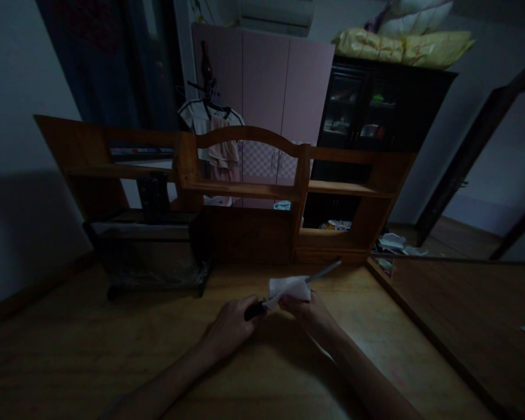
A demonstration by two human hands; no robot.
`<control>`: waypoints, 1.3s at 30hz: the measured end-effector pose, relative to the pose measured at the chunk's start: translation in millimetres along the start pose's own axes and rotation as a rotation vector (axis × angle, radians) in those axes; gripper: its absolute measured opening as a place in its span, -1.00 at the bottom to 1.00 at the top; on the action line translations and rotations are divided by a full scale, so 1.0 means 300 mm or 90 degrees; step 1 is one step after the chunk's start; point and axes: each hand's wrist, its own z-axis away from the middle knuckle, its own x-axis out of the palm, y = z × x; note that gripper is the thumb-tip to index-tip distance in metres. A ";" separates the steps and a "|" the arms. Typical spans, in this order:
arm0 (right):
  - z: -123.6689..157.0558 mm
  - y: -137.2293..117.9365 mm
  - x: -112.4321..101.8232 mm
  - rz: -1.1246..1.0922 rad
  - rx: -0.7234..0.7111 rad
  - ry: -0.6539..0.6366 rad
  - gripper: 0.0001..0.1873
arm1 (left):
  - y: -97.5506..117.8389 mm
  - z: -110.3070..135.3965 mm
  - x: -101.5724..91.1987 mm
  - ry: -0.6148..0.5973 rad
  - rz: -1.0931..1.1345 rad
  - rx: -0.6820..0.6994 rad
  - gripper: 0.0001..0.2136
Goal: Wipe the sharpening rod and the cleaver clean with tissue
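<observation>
Closed around the black handle of a knife is my left hand. The knife's narrow grey blade slants up and away to the right. My right hand pinches a white tissue that is folded around the middle of the blade. The blade's far end sticks out past the tissue, while the stretch under it is hidden. Both hands are close together above the wooden surface.
A wooden shelf unit stands along the far edge. On the left is a dark wheeled rack. A raised wooden edge runs along the right, with the lower floor beyond. The room is dim.
</observation>
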 end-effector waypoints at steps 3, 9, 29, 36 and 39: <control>-0.020 0.011 -0.009 -0.104 0.024 0.039 -0.71 | 0.002 -0.001 0.003 0.003 0.029 0.009 -0.83; -0.032 0.031 -0.019 -0.150 0.064 0.022 -0.70 | 0.001 -0.004 0.003 -0.001 0.059 0.016 -0.84; -0.018 0.003 -0.002 -0.158 0.031 0.012 -0.64 | -0.016 -0.009 0.007 0.031 0.080 0.012 -0.81; 0.001 -0.012 0.009 0.060 -0.064 0.017 -0.61 | -0.013 -0.011 0.000 0.033 0.054 0.004 -0.79; 0.001 -0.015 0.011 0.113 -0.093 0.005 -0.59 | -0.011 -0.011 0.000 0.044 0.039 -0.013 -0.79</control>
